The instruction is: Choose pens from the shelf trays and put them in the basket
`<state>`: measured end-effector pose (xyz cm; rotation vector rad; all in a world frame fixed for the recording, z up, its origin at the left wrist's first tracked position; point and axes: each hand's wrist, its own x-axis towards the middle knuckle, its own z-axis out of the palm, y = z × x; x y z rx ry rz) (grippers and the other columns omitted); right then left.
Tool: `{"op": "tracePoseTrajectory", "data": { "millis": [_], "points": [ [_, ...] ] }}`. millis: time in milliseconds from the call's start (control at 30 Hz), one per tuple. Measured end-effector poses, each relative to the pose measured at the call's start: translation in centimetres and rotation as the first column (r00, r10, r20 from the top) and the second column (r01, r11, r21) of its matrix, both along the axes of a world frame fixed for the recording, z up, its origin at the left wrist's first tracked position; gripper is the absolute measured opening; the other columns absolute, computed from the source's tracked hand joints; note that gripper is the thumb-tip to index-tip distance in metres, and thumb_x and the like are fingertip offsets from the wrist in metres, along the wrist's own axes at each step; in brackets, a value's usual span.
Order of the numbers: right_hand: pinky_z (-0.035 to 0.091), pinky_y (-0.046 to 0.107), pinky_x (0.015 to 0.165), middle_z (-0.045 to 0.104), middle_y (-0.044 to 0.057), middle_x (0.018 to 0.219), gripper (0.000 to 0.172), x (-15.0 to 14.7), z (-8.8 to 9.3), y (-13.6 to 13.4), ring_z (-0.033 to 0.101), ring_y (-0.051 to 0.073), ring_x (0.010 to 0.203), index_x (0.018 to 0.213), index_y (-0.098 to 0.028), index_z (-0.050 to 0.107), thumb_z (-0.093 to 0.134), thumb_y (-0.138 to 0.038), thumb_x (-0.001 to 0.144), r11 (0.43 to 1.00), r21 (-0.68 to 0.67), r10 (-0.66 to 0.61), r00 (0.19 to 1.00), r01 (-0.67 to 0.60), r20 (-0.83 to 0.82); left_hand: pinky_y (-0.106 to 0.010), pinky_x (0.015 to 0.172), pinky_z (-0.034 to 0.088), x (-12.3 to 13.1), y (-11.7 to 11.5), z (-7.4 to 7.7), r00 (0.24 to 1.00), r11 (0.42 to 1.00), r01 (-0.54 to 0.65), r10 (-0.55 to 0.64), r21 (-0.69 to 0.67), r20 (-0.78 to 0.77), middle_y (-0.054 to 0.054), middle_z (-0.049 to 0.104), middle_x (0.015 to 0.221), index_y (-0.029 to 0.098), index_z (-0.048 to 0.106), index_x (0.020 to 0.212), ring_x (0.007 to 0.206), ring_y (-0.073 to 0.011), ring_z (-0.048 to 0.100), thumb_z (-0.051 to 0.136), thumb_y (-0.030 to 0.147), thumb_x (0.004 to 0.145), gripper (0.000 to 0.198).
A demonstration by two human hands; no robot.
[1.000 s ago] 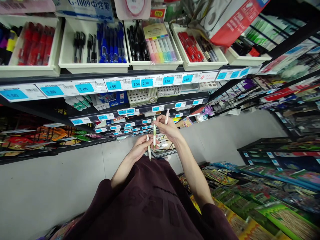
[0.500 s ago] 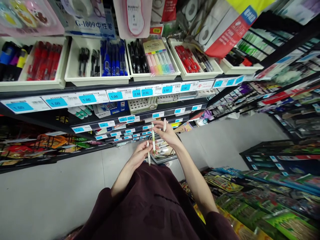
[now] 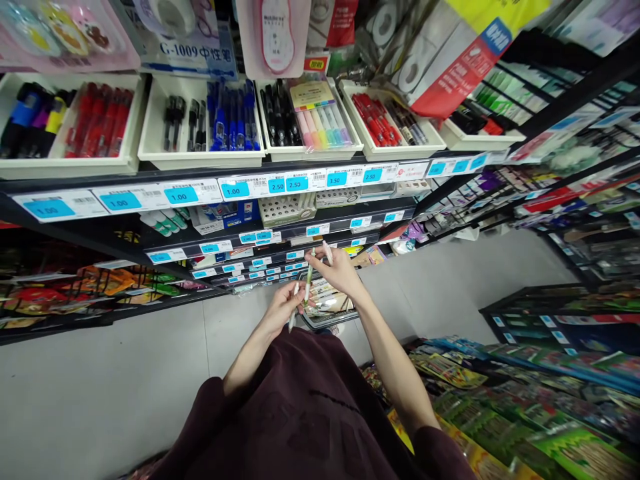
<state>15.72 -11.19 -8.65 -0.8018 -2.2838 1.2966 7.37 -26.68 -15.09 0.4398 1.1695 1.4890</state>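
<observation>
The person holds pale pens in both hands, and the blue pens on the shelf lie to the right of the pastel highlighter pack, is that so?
Not quite. The head view shows the blue pens to the left of the pastel highlighter pack, with black pens between them. The left hand and right hand do hold pale pens.

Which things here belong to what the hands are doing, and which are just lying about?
In use: left hand holding white pen; right hand holding green pen and pale pen.
Lying about: tray of blue pens, highlighter pack, price labels, green packets.
</observation>
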Motion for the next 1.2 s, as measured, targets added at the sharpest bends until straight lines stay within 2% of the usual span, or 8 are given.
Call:
{"op": "tracePoseTrajectory", "data": {
  "millis": [133,233,333,467,633,767,933,1200],
  "points": [
    [0.046,0.029,0.064,0.070,0.003,0.073,0.029,0.2,1.1,0.2,0.064,0.019,0.068,0.086,-0.018,0.071,0.060,-0.045,0.088,0.998,0.016,0.054,0.999,-0.054,-0.007,-0.022,0.052,0.043,-0.2,-0.3,-0.4,0.996,0.995,-0.090,0.089,-0.032,-0.022,-0.007,0.068,0.093,0.015,0.065,0.103,0.079,-0.0208,0.069,0.073,0.048,0.077,0.043],
    [0.047,0.029,0.069,0.071,0.003,0.076,0.028,-0.2,2.7,1.0,0.066,0.019,0.072,0.089,-0.019,0.070,0.054,-0.042,0.093,0.990,0.132,-0.040,0.994,0.052,-0.098,-0.022,0.057,0.047,-0.7,-0.3,-0.7,0.977,0.976,-0.210,0.211,-0.047,0.004,-0.009,0.068,0.106,0.016,0.064,0.109,0.086,-0.0214,0.069,0.072,0.048,0.077,0.046],
    [0.048,0.030,0.076,0.073,0.003,0.082,0.029,-1.7,4.6,2.1,0.067,0.019,0.080,0.101,-0.021,0.069,0.048,-0.041,0.096,0.936,0.289,-0.156,0.973,0.201,-0.172,-0.023,0.061,0.050,-1.1,-0.3,-1.3,0.967,0.966,-0.248,0.251,-0.072,0.036,-0.011,0.069,0.109,0.016,0.064,0.111,0.088,-0.0213,0.069,0.073,0.046,0.078,0.046],
    [0.047,0.030,0.077,0.073,0.005,0.087,0.031,-4.4,5.8,3.3,0.067,0.018,0.082,0.103,-0.021,0.069,0.043,-0.038,0.099,0.876,0.432,-0.149,0.972,0.214,-0.179,-0.023,0.061,0.051,-0.9,-0.6,-2.5,0.966,0.964,-0.240,0.249,-0.115,0.071,-0.011,0.070,0.109,0.015,0.065,0.110,0.085,-0.0200,0.070,0.073,0.045,0.078,0.044],
    [0.042,0.029,0.071,0.071,0.007,0.085,0.031,-6.2,4.9,3.1,0.064,0.018,0.076,0.101,-0.019,0.069,0.043,-0.035,0.099,0.811,0.557,-0.156,0.984,0.179,-0.090,-0.022,0.059,0.050,-0.2,-1.1,-4.2,0.968,0.967,-0.226,0.237,-0.119,0.081,-0.011,0.070,0.111,0.016,0.065,0.111,0.086,-0.0196,0.070,0.073,0.044,0.078,0.044],
    [0.038,0.028,0.068,0.071,0.007,0.087,0.030,-6.6,3.5,3.2,0.063,0.019,0.075,0.101,-0.018,0.069,0.042,-0.032,0.099,0.792,0.596,-0.156,0.988,0.133,-0.013,-0.023,0.059,0.050,0.0,-1.3,-5.0,0.965,0.965,-0.233,0.245,-0.122,0.091,-0.012,0.070,0.111,0.017,0.065,0.111,0.086,-0.0205,0.070,0.072,0.044,0.079,0.043],
    [0.033,0.027,0.063,0.070,0.007,0.078,0.035,-7.3,2.6,4.0,0.061,0.019,0.068,0.087,-0.018,0.068,0.040,-0.034,0.099,0.779,0.613,-0.215,0.975,0.134,0.060,-0.024,0.060,0.051,-0.5,-1.6,-5.0,0.959,0.958,-0.256,0.268,-0.132,0.087,-0.011,0.070,0.110,0.017,0.065,0.111,0.086,-0.0208,0.070,0.071,0.043,0.080,0.041],
    [0.036,0.030,0.064,0.071,0.015,0.082,0.036,-9.4,3.1,4.4,0.066,0.027,0.074,0.090,-0.015,0.070,0.042,-0.036,0.097,0.762,0.638,-0.348,0.900,0.108,0.263,-0.022,0.060,0.052,-1.3,-2.7,-5.0,0.955,0.951,-0.277,0.289,-0.140,0.074,-0.012,0.070,0.112,0.017,0.065,0.113,0.087,-0.0193,0.071,0.068,0.039,0.084,0.036]
  ]
}}
